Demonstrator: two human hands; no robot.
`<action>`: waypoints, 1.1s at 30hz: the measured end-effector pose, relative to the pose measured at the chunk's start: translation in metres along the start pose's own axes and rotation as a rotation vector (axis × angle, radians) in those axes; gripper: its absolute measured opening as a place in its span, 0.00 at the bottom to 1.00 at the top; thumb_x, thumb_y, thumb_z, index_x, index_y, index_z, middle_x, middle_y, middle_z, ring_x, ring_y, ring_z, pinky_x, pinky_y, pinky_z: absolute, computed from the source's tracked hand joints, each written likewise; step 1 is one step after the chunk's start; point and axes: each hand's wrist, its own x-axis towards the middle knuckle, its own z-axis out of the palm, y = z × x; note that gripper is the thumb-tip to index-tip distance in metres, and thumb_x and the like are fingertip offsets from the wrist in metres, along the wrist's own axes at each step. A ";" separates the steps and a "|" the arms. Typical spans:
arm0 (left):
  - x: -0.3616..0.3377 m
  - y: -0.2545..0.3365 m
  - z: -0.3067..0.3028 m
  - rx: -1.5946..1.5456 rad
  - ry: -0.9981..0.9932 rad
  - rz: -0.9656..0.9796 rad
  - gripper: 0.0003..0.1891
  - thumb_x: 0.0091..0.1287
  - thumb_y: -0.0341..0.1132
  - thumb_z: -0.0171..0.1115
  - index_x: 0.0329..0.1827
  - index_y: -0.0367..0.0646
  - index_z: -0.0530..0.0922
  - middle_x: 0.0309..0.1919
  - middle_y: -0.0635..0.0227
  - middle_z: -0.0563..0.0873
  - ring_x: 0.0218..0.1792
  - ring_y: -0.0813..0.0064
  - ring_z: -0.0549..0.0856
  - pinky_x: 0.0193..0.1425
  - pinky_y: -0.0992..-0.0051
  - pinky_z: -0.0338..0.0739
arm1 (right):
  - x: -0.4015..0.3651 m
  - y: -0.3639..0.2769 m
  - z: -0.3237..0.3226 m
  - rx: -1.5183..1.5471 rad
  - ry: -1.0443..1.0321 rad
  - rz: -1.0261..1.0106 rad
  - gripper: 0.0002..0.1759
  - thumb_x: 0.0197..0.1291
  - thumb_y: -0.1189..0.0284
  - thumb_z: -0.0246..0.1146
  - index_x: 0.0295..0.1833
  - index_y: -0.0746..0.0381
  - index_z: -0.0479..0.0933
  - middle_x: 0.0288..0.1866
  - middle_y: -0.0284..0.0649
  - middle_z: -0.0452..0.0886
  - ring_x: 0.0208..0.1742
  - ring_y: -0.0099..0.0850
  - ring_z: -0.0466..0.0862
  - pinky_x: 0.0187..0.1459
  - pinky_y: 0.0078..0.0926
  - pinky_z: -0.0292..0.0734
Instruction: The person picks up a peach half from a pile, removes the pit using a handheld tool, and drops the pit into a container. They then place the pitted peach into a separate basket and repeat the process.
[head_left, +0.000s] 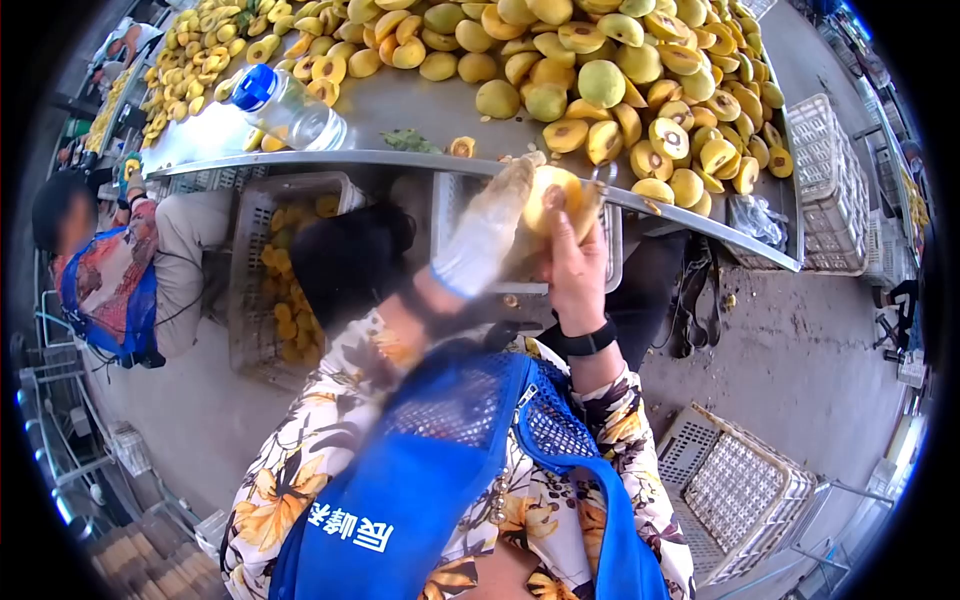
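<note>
Over the table's front edge, a cut yellow peach (551, 196) is held between my two hands, its pit hollow facing up at me. My left hand (492, 228), in a white glove and blurred, grips its left side with the fingertips over the top. My bare right hand (578, 262), with a dark band on the wrist, is closed on the right side, thumb pressed on the cut face. A metal loop (604, 172) shows just beyond the right fingertips. Beneath the hands stands a white crate (613, 272), partly hidden by the arms.
Halved peaches (600, 85) are heaped on the metal table (390, 115). A water bottle (295, 110) with a blue cap lies at the left. Another crate (245, 290) holds peaches by my left leg. White crates (828, 185) are stacked at right; a person (110, 255) sits at far left.
</note>
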 end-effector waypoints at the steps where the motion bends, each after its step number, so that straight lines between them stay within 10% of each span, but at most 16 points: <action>1: 0.002 0.001 0.003 -0.294 -0.030 -0.287 0.18 0.71 0.37 0.46 0.59 0.34 0.70 0.52 0.58 0.78 0.53 0.69 0.77 0.57 0.73 0.72 | -0.002 -0.001 0.004 -0.163 0.008 0.023 0.13 0.65 0.68 0.59 0.52 0.60 0.72 0.26 0.32 0.77 0.16 0.20 0.71 0.16 0.16 0.65; 3: 0.006 0.004 0.010 -0.985 0.256 -0.896 0.20 0.74 0.44 0.44 0.54 0.35 0.73 0.46 0.64 0.81 0.46 0.76 0.80 0.50 0.76 0.76 | -0.004 0.007 0.006 -0.706 0.072 -0.485 0.17 0.62 0.68 0.60 0.53 0.63 0.71 0.28 0.44 0.81 0.23 0.39 0.80 0.26 0.31 0.75; 6: 0.006 0.002 -0.002 -1.123 0.287 -0.903 0.17 0.72 0.40 0.49 0.54 0.36 0.73 0.44 0.63 0.82 0.43 0.74 0.82 0.47 0.76 0.78 | -0.023 -0.011 0.003 -0.838 -0.043 -0.174 0.19 0.59 0.70 0.60 0.54 0.65 0.68 0.31 0.57 0.80 0.33 0.57 0.81 0.35 0.42 0.76; 9: -0.008 -0.023 0.008 -0.277 0.089 -0.389 0.16 0.67 0.32 0.56 0.55 0.36 0.73 0.44 0.59 0.82 0.43 0.69 0.83 0.47 0.75 0.78 | -0.031 -0.009 -0.002 -0.924 -0.125 -0.143 0.19 0.60 0.71 0.58 0.55 0.65 0.67 0.31 0.62 0.78 0.36 0.59 0.78 0.34 0.44 0.76; 13: -0.004 -0.010 0.006 0.279 0.106 -0.172 0.18 0.63 0.30 0.58 0.56 0.35 0.72 0.46 0.52 0.81 0.41 0.58 0.83 0.45 0.70 0.80 | -0.035 -0.010 0.002 -0.956 -0.147 -0.149 0.19 0.60 0.73 0.56 0.56 0.66 0.65 0.30 0.61 0.78 0.33 0.58 0.79 0.33 0.48 0.74; 19: -0.017 -0.016 0.012 0.337 0.081 -0.150 0.18 0.66 0.32 0.53 0.58 0.37 0.72 0.48 0.54 0.81 0.46 0.60 0.81 0.51 0.70 0.77 | -0.039 -0.004 0.007 -0.977 -0.149 -0.152 0.17 0.59 0.75 0.55 0.52 0.69 0.63 0.30 0.63 0.77 0.33 0.61 0.77 0.35 0.52 0.72; 22: -0.010 -0.004 0.010 -0.293 0.129 -0.537 0.16 0.67 0.31 0.51 0.56 0.36 0.73 0.46 0.55 0.82 0.49 0.62 0.80 0.54 0.70 0.75 | -0.041 -0.007 0.007 -1.009 -0.185 -0.114 0.14 0.59 0.75 0.55 0.48 0.69 0.63 0.29 0.64 0.76 0.34 0.62 0.77 0.35 0.53 0.72; 25: 0.000 -0.013 -0.012 0.028 -0.200 -0.279 0.16 0.70 0.34 0.49 0.55 0.35 0.74 0.45 0.58 0.82 0.52 0.68 0.79 0.56 0.72 0.73 | -0.043 -0.010 0.002 -1.044 -0.281 -0.072 0.13 0.58 0.75 0.56 0.45 0.68 0.63 0.29 0.64 0.76 0.34 0.62 0.77 0.34 0.52 0.72; 28: 0.003 -0.045 -0.015 -0.569 -0.291 -0.511 0.20 0.73 0.40 0.44 0.58 0.34 0.73 0.52 0.62 0.81 0.57 0.76 0.76 0.62 0.76 0.68 | -0.040 -0.003 -0.006 -1.005 -0.361 -0.102 0.12 0.59 0.75 0.55 0.45 0.69 0.63 0.27 0.63 0.76 0.30 0.61 0.77 0.31 0.50 0.72; 32: 0.001 -0.048 -0.022 -0.100 -0.175 0.163 0.22 0.72 0.41 0.49 0.59 0.31 0.71 0.56 0.64 0.79 0.57 0.77 0.75 0.64 0.74 0.67 | -0.038 -0.002 0.002 -0.874 -0.234 -0.009 0.12 0.57 0.73 0.57 0.42 0.70 0.67 0.32 0.63 0.77 0.36 0.59 0.79 0.36 0.40 0.75; 33: 0.003 -0.033 -0.022 -0.312 -0.132 -0.163 0.22 0.71 0.41 0.51 0.60 0.33 0.71 0.56 0.64 0.78 0.57 0.76 0.75 0.63 0.75 0.67 | -0.037 0.000 0.002 -0.842 -0.231 0.019 0.12 0.57 0.72 0.57 0.42 0.70 0.67 0.33 0.63 0.77 0.37 0.58 0.79 0.37 0.40 0.75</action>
